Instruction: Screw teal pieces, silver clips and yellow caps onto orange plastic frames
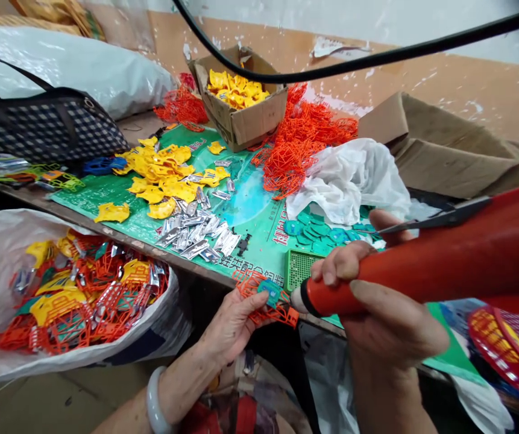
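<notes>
My left hand [232, 325] pinches an orange plastic lattice piece [259, 301] with a teal disc [269, 292] set on it, at the table's near edge. My right hand [377, 301] is wrapped round a thick red tool [444, 259] whose dark tip [296, 300] presses against the teal disc. A small green perforated block [302, 267] lies just behind the piece. Teal discs [320, 232] are heaped beyond it.
On the green mat [114, 190] lie yellow parts [164, 178], silver clips [200, 232] and orange lattices [299, 138]. A cardboard box [241, 96] holds yellow parts. A white bag [73, 289] at lower left holds assembled pieces. A checked handbag [42, 123] sits at left.
</notes>
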Available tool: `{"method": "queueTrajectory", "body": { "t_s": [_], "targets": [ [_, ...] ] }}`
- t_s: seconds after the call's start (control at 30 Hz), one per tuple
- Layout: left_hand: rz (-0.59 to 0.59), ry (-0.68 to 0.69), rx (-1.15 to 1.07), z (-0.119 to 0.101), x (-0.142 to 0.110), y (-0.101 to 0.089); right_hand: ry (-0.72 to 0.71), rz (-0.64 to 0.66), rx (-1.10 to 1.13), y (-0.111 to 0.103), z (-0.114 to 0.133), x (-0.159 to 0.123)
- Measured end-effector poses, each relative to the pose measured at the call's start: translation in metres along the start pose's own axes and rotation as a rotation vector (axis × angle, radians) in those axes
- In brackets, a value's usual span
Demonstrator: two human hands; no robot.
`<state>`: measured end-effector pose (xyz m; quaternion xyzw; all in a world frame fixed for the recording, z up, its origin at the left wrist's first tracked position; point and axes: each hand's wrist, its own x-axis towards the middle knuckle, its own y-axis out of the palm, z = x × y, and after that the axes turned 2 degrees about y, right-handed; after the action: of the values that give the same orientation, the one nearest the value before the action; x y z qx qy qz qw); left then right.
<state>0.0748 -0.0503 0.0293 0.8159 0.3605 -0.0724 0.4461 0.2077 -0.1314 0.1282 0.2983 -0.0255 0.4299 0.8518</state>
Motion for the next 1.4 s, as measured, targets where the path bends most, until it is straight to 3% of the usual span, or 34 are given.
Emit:
{"method": "queueTrajectory", "body": {
  "t_s": [0.4, 1.17, 1.4],
  "targets": [
    [-0.044, -0.01, -0.009, 0.0, 0.0, -0.001, 0.033, -0.018, 0.0, 0.005, -0.006, 0.001],
    [0.045, 0.015, -0.026, 0.001, 0.002, -0.001, 0.05, 0.07, -0.129, 0.002, -0.016, -0.004],
    [0.016, -0.011, 0.001, -0.001, 0.003, -0.002, 0.061, 0.044, -0.149, 0.004, -0.02, -0.003]
  ]
}}
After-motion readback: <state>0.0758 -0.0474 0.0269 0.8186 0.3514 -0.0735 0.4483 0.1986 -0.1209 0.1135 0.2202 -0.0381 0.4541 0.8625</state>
